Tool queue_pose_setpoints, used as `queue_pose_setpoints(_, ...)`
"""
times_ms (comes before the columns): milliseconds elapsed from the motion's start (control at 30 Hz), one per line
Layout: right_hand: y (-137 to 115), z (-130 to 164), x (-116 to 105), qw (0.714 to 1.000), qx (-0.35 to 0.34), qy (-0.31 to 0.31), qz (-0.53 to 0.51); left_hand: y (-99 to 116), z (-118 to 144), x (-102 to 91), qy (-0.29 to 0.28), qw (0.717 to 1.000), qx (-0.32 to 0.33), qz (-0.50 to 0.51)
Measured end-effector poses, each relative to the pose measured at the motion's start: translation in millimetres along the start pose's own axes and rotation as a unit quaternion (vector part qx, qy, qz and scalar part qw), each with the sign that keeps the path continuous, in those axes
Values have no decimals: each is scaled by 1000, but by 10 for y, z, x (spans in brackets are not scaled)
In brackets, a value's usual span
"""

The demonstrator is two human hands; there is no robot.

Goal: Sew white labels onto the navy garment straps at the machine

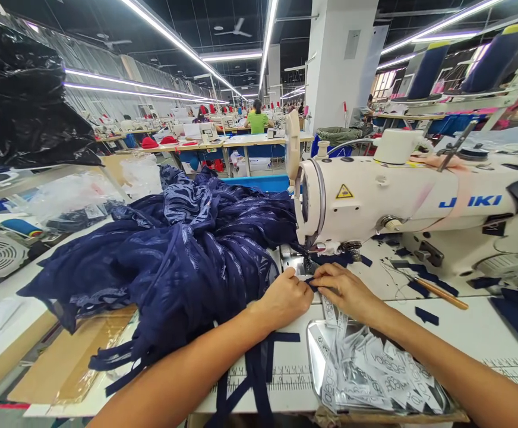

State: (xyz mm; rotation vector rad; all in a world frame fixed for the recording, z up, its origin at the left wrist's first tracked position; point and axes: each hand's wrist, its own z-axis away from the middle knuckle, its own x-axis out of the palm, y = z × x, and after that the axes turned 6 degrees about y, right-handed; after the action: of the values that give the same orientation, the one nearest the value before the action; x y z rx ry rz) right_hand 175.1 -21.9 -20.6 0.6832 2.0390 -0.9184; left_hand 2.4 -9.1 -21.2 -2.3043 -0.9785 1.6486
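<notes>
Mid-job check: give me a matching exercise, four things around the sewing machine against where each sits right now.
Things:
1. heaped navy lace fabric
2. metal tray of white printed labels
3. thin wooden stick
4. small navy strip

Places:
A. pinched between left hand and right hand
B. left of the needle
C. under the right forearm, at the table's near edge
D. right of the hands, under the machine arm

Pairs: 1-B, 2-C, 3-D, 4-A

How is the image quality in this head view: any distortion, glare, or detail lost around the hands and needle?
Head view: wide-angle bending curves the ceiling light strips and table edge; lighting is bright and even, with soft shadows. Mild glare on the metal tray of labels. The left hand and right hand are sharp, but the navy fabric folds lose detail and the needle area is too small to read.
</notes>
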Motion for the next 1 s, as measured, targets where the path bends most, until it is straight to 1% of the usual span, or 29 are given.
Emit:
queue_pose_setpoints(67, -42, 31, 26, 995, -49, -8, 91, -12, 0, -35, -16, 1000, -6, 9)
queue_pose_setpoints(133, -90, 46, 49, 980, -83, -15, 178, -55, 34, -104, -29, 999, -15, 18)
queue_pose_setpoints(200, -117, 37, 47, 967, -113, -30, 228, -118, 100, -186, -29, 999, -13, 29)
queue_pose_setpoints(300, -71, -13, -22, 951, -186, -64, 239, -192, 195, -254, -5, 997, 19, 69)
queue_pose_setpoints(367, 19, -55, -84, 942, -230, -78, 231, -195, 202, -224, 2, 994, 32, 106)
queue_pose_setpoints(400, 76, -74, -109, 939, -243, -77, 229, -180, 181, -189, -3, 992, 25, 122)
queue_pose_setpoints(467, 198, -103, -137, 939, -250, -61, 229, -132, 101, -97, -23, 991, -9, 135)
queue_pose_setpoints(533, 311, -121, -139, 940, -250, -39, 230, -79, -1, -10, -39, 990, -48, 127)
queue_pose_setpoints(633, 426, -137, -118, 938, -257, -18, 232, -24, -114, 58, -44, 990, -76, 112)
queue_pose_setpoints(800, 489, -158, -97, 932, -280, -3, 229, 4, -149, 41, -46, 988, -95, 110)
queue_pose_setpoints(1000, 515, -143, -69, 940, -261, -9, 220, 22, -178, 39, -49, 988, -106, 104)
